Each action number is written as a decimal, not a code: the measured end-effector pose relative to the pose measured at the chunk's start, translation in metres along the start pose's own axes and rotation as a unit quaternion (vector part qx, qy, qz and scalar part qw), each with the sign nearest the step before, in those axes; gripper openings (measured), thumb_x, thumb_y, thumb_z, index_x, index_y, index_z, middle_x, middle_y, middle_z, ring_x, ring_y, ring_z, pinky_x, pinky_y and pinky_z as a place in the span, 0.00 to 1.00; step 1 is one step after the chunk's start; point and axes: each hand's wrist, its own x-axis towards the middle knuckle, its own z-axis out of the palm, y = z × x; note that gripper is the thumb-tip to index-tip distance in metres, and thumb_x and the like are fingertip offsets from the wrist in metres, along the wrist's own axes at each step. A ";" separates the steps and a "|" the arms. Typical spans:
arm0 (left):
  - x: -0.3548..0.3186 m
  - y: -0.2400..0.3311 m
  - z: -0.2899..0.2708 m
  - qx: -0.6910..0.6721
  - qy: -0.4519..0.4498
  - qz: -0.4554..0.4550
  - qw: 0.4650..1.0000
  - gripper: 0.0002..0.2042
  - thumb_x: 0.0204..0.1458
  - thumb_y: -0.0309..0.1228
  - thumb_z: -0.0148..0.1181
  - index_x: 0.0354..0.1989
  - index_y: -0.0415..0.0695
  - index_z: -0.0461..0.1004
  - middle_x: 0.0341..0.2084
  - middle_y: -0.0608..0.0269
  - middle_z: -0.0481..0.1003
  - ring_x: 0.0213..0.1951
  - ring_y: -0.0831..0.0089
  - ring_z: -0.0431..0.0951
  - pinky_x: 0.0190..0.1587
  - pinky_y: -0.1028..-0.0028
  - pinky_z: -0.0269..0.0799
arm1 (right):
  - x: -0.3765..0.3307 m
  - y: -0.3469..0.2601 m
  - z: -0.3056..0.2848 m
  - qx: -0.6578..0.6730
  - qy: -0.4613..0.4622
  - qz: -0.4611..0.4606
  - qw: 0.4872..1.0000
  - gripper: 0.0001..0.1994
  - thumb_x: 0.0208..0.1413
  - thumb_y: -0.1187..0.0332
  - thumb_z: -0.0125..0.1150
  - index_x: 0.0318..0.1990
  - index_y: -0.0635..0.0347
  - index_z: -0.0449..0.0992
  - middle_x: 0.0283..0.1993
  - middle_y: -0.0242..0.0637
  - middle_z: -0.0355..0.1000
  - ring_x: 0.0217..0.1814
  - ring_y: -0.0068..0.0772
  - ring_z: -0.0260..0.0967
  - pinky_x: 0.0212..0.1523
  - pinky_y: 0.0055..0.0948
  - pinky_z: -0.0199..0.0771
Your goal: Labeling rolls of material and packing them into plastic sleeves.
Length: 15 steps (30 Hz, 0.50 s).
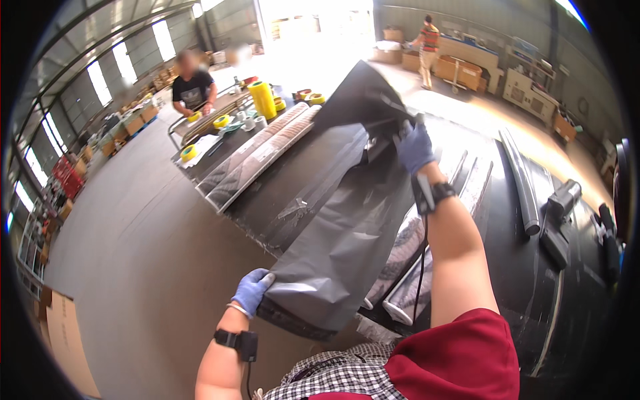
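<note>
Grey bag point(347, 227) gripped by both hands' fingers, black table point(507, 200), concrete warehouse floor point(147, 227)

grey bag point(347, 227): 1 | wrapped rolls point(257, 157): 2 | yellow tape rolls point(263, 99): perhaps 6

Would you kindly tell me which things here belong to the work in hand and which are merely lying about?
In hand:
grey plastic bag, held by left hand and right hand
wrapped rolls beneath it

Lying about:
yellow tape rolls
grey tube
black tool
</note>
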 end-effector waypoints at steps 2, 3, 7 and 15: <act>0.065 -0.021 -0.006 -0.008 -0.029 -0.031 0.999 0.09 0.60 0.33 0.61 0.42 0.40 0.78 0.32 0.67 0.78 0.35 0.78 0.73 0.42 0.75 0.70 | -0.029 0.057 -0.004 -0.237 0.013 -0.036 0.971 0.32 0.67 0.55 0.49 0.74 0.56 0.49 0.74 0.45 0.51 0.70 0.36 0.60 0.70 0.33 0.53; 0.092 -0.031 -0.010 -0.022 -0.036 -0.035 0.998 0.09 0.60 0.33 0.61 0.42 0.40 0.79 0.32 0.67 0.78 0.35 0.78 0.73 0.42 0.75 0.70 | -0.053 0.079 -0.007 -0.441 -0.058 -0.010 0.896 0.44 0.61 0.46 0.57 0.74 0.62 0.45 0.75 0.50 0.51 0.78 0.49 0.45 0.76 0.41 0.43; 0.186 -0.056 -0.014 0.092 -0.094 -0.028 0.991 0.09 0.61 0.34 0.60 0.41 0.40 0.79 0.32 0.66 0.79 0.36 0.78 0.73 0.43 0.75 0.71 | -0.105 0.158 -0.017 -0.813 -0.201 0.108 0.536 0.47 0.57 0.39 0.55 0.77 0.50 0.40 0.79 0.54 0.35 0.81 0.62 0.30 0.77 0.50 0.34; 0.270 -0.058 -0.048 0.237 -0.077 -0.053 0.967 0.14 0.57 0.35 0.63 0.44 0.36 0.78 0.36 0.53 0.81 0.38 0.68 0.80 0.45 0.71 0.74 | 0.080 0.240 -0.056 -0.848 -0.064 0.206 0.485 0.37 0.59 0.41 0.52 0.72 0.48 0.56 0.77 0.48 0.46 0.79 0.50 0.41 0.75 0.50 0.43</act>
